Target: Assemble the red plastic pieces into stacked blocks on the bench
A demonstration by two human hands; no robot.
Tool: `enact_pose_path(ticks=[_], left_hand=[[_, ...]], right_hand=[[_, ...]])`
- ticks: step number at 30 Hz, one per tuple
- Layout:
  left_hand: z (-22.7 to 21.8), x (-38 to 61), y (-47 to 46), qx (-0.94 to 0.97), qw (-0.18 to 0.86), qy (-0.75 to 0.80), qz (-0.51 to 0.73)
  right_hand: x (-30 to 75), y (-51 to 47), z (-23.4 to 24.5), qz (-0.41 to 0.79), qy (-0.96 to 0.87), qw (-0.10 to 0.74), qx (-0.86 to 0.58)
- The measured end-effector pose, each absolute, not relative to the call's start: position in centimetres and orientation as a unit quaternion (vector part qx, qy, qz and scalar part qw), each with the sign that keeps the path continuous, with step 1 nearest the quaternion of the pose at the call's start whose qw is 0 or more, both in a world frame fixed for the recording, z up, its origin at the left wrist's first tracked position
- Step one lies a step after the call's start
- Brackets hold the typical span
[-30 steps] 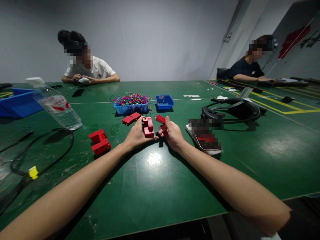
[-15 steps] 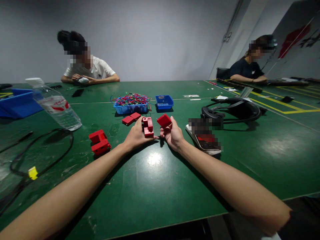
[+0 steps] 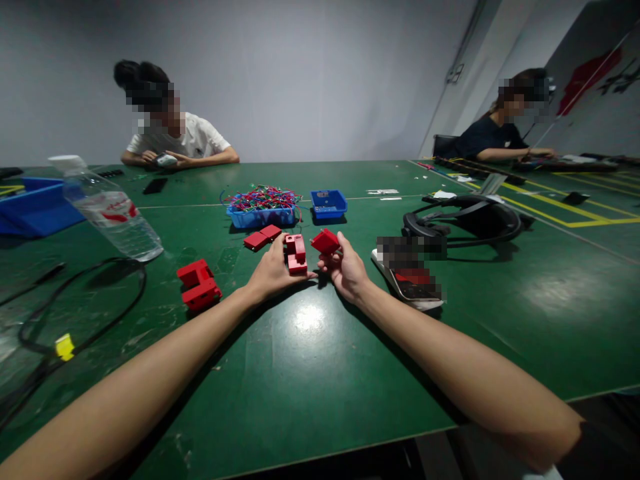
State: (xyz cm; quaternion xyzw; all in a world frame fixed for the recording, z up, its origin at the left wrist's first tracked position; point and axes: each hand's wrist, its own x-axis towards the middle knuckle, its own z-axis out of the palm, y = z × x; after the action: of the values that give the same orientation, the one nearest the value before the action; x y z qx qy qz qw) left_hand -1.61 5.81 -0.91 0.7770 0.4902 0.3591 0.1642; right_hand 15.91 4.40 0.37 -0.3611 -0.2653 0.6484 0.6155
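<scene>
My left hand grips a notched red block, its open channel turned up and toward the right. Between the thumb and fingers of my right hand is a flat red plate, held tilted just right of the block and apart from it. Two more flat red pieces lie on the table behind my left hand. A second notched red block rests to the left of my left forearm.
Behind my hands stand a blue tray of coloured wires and a small blue tray. A phone and a black headset lie right. A water bottle and black cable are left. Two people sit across the table.
My right hand has shifted slightly left with the red plate, nearer the block. My left hand stays put. The person at the right has reached an arm forward.
</scene>
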Motion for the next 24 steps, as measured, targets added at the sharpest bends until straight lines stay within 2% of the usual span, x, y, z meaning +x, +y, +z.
enact_pose_path(ticks=[12, 20, 24], left_hand=[[-0.8, -1.6, 5.7, 0.773, 0.166, 0.500, 0.354], [-0.8, -1.6, 5.7, 0.773, 0.171, 0.497, 0.356], [-0.8, -1.5, 5.6, 0.771, 0.174, 0.499, 0.356]], right_hand=[[16.4, 4.9, -0.5, 0.549, -0.300, 0.689, -0.367], [16.2, 5.1, -0.9, 0.531, -0.300, 0.693, -0.384], [16.6, 5.4, -1.2, 0.484, -0.318, 0.715, -0.392]])
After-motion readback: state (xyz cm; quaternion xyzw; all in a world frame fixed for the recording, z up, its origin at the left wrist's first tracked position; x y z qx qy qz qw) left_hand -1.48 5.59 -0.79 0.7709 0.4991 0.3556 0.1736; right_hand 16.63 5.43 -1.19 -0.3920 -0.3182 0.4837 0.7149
